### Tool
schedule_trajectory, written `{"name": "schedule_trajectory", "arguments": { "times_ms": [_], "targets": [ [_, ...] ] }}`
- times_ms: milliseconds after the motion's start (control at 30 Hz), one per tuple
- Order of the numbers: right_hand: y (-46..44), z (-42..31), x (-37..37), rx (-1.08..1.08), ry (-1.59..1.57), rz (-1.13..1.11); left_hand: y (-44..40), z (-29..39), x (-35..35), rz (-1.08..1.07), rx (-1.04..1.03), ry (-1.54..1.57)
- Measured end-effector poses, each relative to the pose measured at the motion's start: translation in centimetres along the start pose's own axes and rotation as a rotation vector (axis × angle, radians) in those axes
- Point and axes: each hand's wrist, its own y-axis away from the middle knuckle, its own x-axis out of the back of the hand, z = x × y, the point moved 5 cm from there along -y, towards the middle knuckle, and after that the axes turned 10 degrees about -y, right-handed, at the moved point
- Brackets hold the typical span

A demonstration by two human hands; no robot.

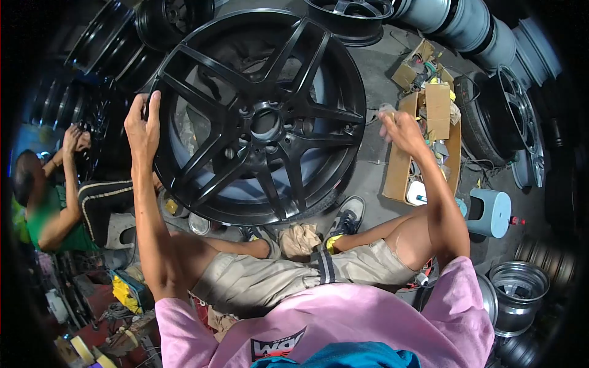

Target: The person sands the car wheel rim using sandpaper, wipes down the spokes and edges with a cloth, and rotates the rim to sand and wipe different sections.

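A large black alloy wheel rim [211, 110] with paired spokes and a round centre hole lies tilted before me, above my feet. At its left edge is my left hand [143, 130], closed, with the thumb and fingers on either side of the lip. My right hand [402, 132] is raised just off the right side of the rim, apart from it, fingers curled together. Something small, pale and blurred shows at those fingertips; its kind I cannot make out. Below the rim, crumpled brown paper [299, 239] lies between my shoes.
An open cardboard box [399, 175] of mixed items and a light blue stool [489, 213] stand to the right. More rims [350, 21] and a tyre [478, 126] surround the floor. At the left, another person [58, 208] in green works on a dark wheel.
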Motion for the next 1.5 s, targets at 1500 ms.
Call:
{"name": "schedule_trajectory", "arguments": {
  "times_ms": [1500],
  "targets": [
    [-7.7, -5.1, -0.8, -0.104, 0.18, 0.224, 3.8, -17.1, -14.6, -0.453, 0.478, -0.025]
  ]
}}
